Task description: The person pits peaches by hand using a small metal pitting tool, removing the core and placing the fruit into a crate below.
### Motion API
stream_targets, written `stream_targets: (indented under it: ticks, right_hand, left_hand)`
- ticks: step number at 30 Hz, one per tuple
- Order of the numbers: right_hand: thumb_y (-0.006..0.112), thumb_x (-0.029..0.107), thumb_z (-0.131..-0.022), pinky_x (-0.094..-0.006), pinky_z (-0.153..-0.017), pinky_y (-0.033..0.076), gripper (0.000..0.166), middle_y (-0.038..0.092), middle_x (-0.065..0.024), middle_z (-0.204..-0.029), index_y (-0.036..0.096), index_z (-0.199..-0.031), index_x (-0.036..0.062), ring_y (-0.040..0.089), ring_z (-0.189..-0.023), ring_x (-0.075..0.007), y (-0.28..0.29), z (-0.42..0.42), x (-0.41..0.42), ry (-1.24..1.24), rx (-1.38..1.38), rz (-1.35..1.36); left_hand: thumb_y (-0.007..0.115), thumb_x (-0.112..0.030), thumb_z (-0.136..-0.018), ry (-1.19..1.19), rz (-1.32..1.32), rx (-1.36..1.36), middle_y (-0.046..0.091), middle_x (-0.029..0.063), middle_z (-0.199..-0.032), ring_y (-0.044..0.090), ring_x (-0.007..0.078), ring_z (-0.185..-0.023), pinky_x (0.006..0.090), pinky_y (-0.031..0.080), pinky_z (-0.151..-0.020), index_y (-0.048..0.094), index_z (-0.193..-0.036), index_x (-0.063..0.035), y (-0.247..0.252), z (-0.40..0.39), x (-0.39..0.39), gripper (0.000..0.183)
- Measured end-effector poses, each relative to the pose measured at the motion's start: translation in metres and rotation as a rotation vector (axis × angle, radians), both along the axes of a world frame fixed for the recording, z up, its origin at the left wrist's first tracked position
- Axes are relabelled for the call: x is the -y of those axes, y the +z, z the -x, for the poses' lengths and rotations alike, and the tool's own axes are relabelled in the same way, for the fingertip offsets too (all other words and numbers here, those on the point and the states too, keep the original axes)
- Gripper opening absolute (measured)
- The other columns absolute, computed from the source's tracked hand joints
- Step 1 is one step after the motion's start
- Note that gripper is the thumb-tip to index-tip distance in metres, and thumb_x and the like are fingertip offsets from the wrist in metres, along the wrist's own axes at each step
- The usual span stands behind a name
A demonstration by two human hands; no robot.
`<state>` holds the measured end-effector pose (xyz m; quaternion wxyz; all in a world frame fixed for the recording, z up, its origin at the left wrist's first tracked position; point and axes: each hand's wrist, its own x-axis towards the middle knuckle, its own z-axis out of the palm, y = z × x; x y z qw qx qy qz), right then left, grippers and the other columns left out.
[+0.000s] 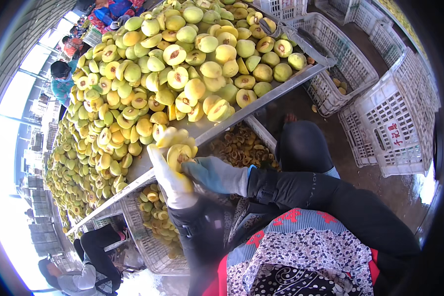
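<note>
My left hand, in a white glove stained yellow, holds a halved peach with its cut face and brown pit area showing. My right hand, in a grey and blue glove, presses its curled fingertips against that cut face. Whether a small tool sits inside the right hand is hidden. Both hands are over the near edge of a metal table. On the table beyond them rises a large heap of yellow-green peaches, many of them cut in half.
Below the table edge, a bin holds brown pits and scraps. A plastic crate of peach pieces stands at lower left. White crates stack at right; another stands behind. A seated person is at lower left; others line the table's far side.
</note>
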<state>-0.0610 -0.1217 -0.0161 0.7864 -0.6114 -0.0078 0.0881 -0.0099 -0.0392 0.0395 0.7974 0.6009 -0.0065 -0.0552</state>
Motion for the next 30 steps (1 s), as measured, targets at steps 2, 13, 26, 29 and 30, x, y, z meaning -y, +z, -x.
stream_targets:
  ticks: [2, 13, 26, 29, 30]
  right_hand:
    - [0.043, 0.054, -0.105, -0.0366, -0.079, 0.052, 0.057, 0.069, -0.0104, -0.093, 0.065, -0.116, 0.0027, 0.066, -0.085, -0.0247, 0.006, -0.002, 0.001, -0.035, 0.161, 0.034]
    - [0.041, 0.072, -0.099, -0.0208, -0.034, 0.020, 0.061, 0.036, 0.0078, -0.055, 0.055, -0.082, 0.0158, 0.027, -0.040, -0.0033, 0.008, 0.008, 0.027, 0.814, -0.461, -0.846]
    - [0.041, 0.071, -0.099, -0.0245, -0.035, 0.028, 0.059, 0.042, 0.0057, -0.059, 0.055, -0.089, 0.0146, 0.035, -0.042, -0.0060, 0.006, 0.015, 0.012, 0.217, -0.547, -0.487]
    - [0.042, 0.069, -0.100, -0.0264, -0.036, 0.031, 0.058, 0.050, 0.0030, -0.062, 0.060, -0.091, 0.0145, 0.041, -0.043, -0.0081, 0.008, 0.010, 0.015, 0.136, -0.570, -0.318]
    - [0.042, 0.069, -0.100, -0.0269, -0.036, 0.032, 0.058, 0.052, 0.0026, -0.063, 0.061, -0.094, 0.0139, 0.042, -0.042, -0.0087, 0.008, 0.011, 0.017, 0.123, -0.471, -0.422]
  left_hand:
    - [0.037, -0.054, -0.107, 0.132, 0.017, 0.132, 0.069, 0.0194, -0.100, 0.065, 0.0260, -0.088, 0.0359, 0.053, -0.078, 0.060, -0.124, 0.0021, -0.004, 0.010, 0.009, 0.063]
    - [0.043, -0.050, -0.104, -0.095, 0.319, -0.127, 0.060, 0.0060, -0.077, 0.056, 0.0198, -0.059, 0.0336, 0.050, -0.058, 0.058, -0.103, -0.0074, -0.018, -0.012, -0.016, 0.045]
    - [0.069, -0.034, -0.094, 0.307, -0.797, 0.523, 0.068, 0.0248, -0.115, 0.065, 0.0362, -0.108, 0.0424, 0.050, -0.096, 0.067, -0.118, 0.0034, -0.015, -0.067, -0.115, 0.045]
    - [0.065, -0.045, -0.094, 0.241, -1.329, 0.475, 0.064, 0.0273, -0.124, 0.061, 0.0416, -0.115, 0.0444, 0.049, -0.100, 0.057, -0.134, -0.0003, -0.036, -0.117, -0.066, 0.061]
    - [0.064, -0.048, -0.093, 0.321, -1.378, 0.429, 0.062, 0.0284, -0.127, 0.060, 0.0433, -0.118, 0.0450, 0.048, -0.101, 0.053, -0.140, -0.0019, -0.043, -0.130, -0.051, 0.067]
